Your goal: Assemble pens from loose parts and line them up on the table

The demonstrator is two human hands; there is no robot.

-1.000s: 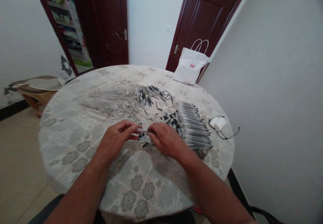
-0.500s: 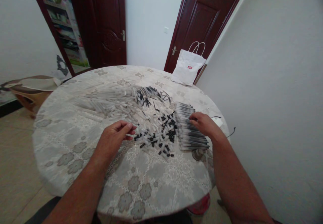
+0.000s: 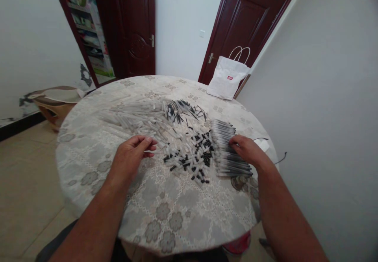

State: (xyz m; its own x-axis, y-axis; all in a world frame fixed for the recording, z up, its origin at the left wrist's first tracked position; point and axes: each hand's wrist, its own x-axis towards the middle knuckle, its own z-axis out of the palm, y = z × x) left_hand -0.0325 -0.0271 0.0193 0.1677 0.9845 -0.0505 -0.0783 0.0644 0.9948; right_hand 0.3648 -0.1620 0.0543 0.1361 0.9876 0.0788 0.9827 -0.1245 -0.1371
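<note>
My right hand (image 3: 245, 148) lies over a neat row of pens (image 3: 228, 163) with clear barrels and dark ends. Its fingers are pressed together at the pens; what lies between the fingertips is hidden. To the left, my left hand (image 3: 136, 152) hovers just beside a loose pile of clear and black pen caps (image 3: 201, 152). The left fingers are loosely curled and slightly apart, with nothing visible in them. Beyond this hand, many clear pen barrels (image 3: 132, 116) lie heaped. Thin dark refills (image 3: 183, 110) are scattered behind the caps.
A round table with a patterned cloth (image 3: 165, 211) carries everything. At its far edge stands a white paper bag (image 3: 227, 77). A white object with a dark cord (image 3: 262, 144) sits beyond my right hand. A brown bag (image 3: 56, 100) is on the left, by the wall.
The camera view has turned left, so the scene sits farther right. My left hand has drawn slightly left from the caps. My right hand remains over the row of pens.
</note>
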